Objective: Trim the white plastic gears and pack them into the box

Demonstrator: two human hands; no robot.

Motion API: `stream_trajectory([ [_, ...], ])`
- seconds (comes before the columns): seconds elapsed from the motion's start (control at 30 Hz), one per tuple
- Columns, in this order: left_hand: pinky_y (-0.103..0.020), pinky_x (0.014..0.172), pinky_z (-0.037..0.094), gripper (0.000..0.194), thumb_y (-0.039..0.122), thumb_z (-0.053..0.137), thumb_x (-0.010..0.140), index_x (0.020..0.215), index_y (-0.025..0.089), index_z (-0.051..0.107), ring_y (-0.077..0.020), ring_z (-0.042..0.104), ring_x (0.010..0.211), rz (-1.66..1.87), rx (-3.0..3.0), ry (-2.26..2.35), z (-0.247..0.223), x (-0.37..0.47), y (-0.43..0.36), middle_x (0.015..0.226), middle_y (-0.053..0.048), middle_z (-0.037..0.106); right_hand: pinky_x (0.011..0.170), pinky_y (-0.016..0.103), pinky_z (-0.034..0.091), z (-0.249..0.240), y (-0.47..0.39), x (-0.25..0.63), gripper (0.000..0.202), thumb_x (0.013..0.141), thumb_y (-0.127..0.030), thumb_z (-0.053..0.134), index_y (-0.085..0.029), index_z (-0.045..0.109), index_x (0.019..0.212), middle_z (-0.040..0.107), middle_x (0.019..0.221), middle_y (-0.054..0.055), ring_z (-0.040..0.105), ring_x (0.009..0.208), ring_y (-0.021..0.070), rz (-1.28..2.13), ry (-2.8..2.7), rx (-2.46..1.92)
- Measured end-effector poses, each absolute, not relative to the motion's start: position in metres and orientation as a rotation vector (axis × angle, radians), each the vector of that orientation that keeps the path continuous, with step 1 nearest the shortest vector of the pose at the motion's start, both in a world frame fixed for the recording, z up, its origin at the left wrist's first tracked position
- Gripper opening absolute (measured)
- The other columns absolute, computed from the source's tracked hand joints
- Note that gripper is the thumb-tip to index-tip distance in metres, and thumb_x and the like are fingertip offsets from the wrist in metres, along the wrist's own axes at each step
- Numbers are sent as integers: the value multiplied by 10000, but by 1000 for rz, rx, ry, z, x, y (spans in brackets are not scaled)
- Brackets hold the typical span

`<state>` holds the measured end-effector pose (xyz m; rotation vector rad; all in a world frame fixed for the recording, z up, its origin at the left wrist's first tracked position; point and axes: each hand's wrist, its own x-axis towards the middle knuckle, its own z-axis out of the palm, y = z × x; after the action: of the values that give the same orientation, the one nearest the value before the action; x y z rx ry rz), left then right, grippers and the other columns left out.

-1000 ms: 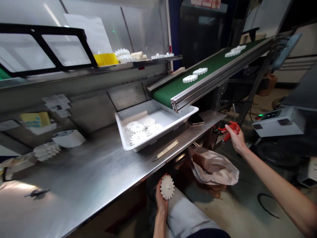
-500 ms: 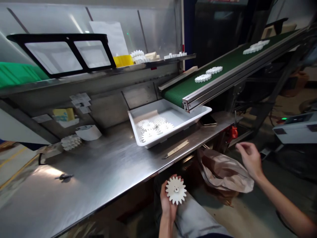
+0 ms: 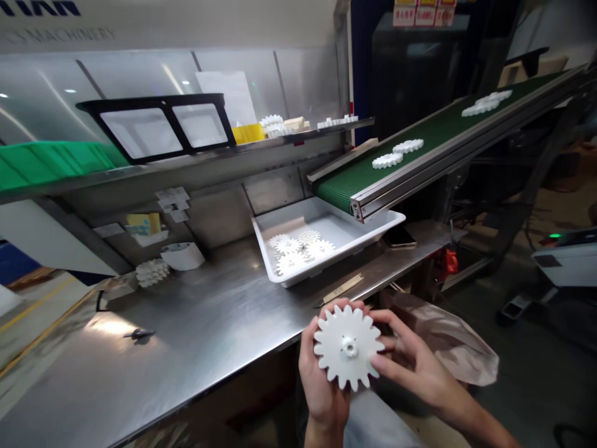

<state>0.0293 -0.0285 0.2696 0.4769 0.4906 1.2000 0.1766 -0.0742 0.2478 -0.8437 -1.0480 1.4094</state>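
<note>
1. I have the white spur gear (image 3: 349,347) in front of the person's lap, just off the edge of the steel bench (image 3: 209,323); its hub side faces my camera, which I judge leaves teeth and centre easy to inspect.
2. The left hand (image 3: 321,389) is half open, cupped behind the gear with fingers curled at its upper edge; it seems to bear most of the weight.
3. The right hand (image 3: 426,373) is partly closed on the opposite edge, thumb against the near face; that probably steadies or turns it without hiding the hub.
4. The white tray (image 3: 398,216) sits under the conveyor's low end (image 3: 349,186), presumably to catch gears coming off; several loose gears (image 3: 290,262) lie inside.
5. A wooden-handled tool (image 3: 344,287) lies near the bench edge, likely for easy reach.
</note>
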Motion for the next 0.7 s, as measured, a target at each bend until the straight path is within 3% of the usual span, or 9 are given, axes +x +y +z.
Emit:
stream_trajectory([
  [0.17, -616, 1132, 486, 508, 523, 546, 923, 1252, 204, 767, -441, 633, 1333, 1360, 553, 468, 300, 25, -20, 1313, -147, 766, 795, 302, 636, 281, -53, 165, 542, 897, -464, 840, -258, 622, 1348, 832, 979, 48, 782, 856, 203, 1384, -1092, -779],
  [0.43, -563, 1149, 489, 506, 524, 515, 910, 1253, 241, 755, -413, 639, 1325, 1542, 555, 506, 275, 17, -43, 1312, -116, 762, 762, 326, 594, 272, -65, 152, 558, 862, -532, 840, -229, 699, 1309, 829, 986, 84, 753, 858, 240, 1375, -1067, -847],
  [0.7, -513, 1133, 499, 497, 482, 500, 947, 1307, 235, 738, -374, 662, 1291, 1658, 565, 514, 272, 14, -44, 1295, -112, 771, 712, 283, 570, 273, -61, 146, 490, 931, -510, 773, -296, 679, 1362, 806, 906, 25, 710, 754, 199, 1298, -1097, -829],
])
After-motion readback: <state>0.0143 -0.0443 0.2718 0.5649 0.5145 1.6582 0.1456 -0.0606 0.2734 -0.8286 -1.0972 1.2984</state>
